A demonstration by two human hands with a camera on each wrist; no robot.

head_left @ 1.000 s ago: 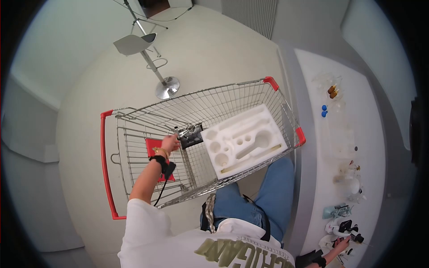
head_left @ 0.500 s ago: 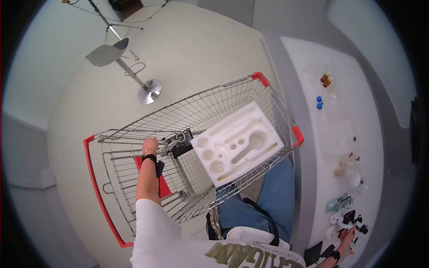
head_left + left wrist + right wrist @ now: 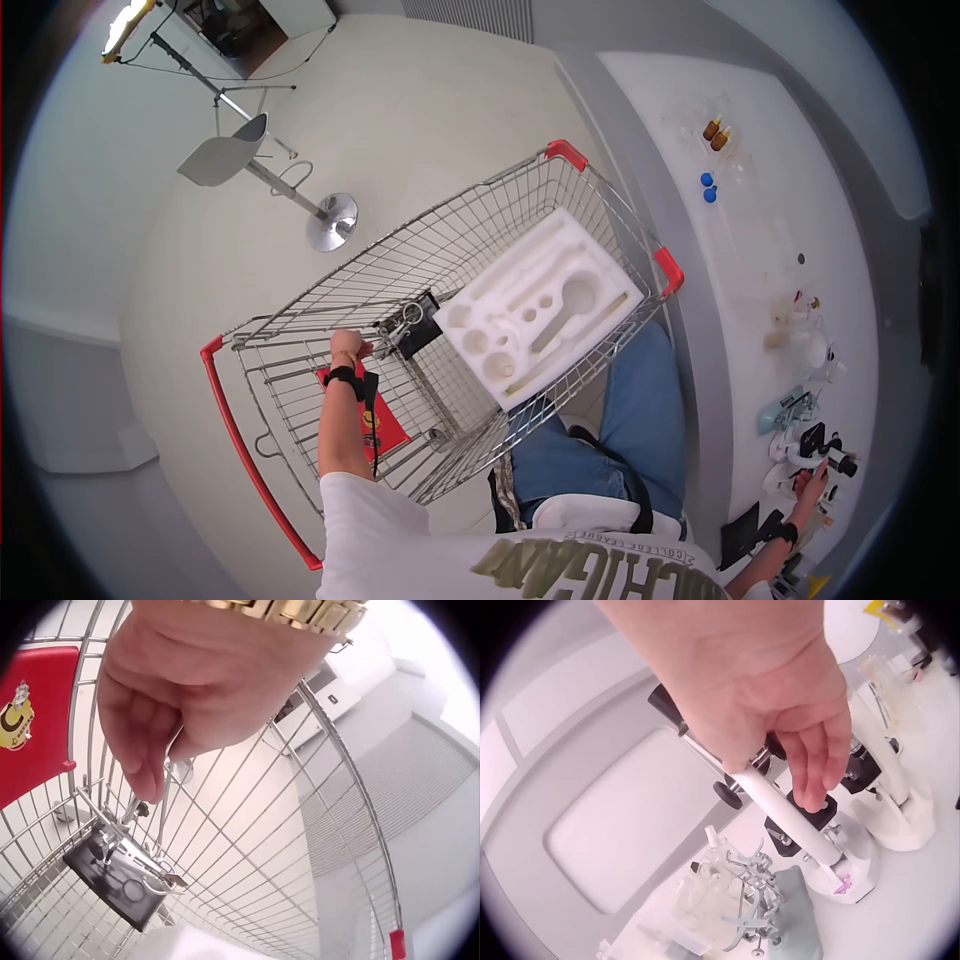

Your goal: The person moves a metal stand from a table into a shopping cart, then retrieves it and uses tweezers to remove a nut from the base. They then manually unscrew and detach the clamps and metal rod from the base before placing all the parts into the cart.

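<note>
A silver metal rod [image 3: 135,811] is being pinched by the left hand [image 3: 184,682]. Seemingly for steadiness, a white-and-black microscope [image 3: 786,816] is being gripped by the right hand [image 3: 772,705].

A metal stand [image 3: 124,881] with a dark rectangular base, rings and clamps sits in the left part of the cart [image 3: 668,270], its rod leading upward. A white microscope [image 3: 784,817], with black eyepiece and stage, stands upright on the desk [image 3: 640,110] at the near right.
</note>
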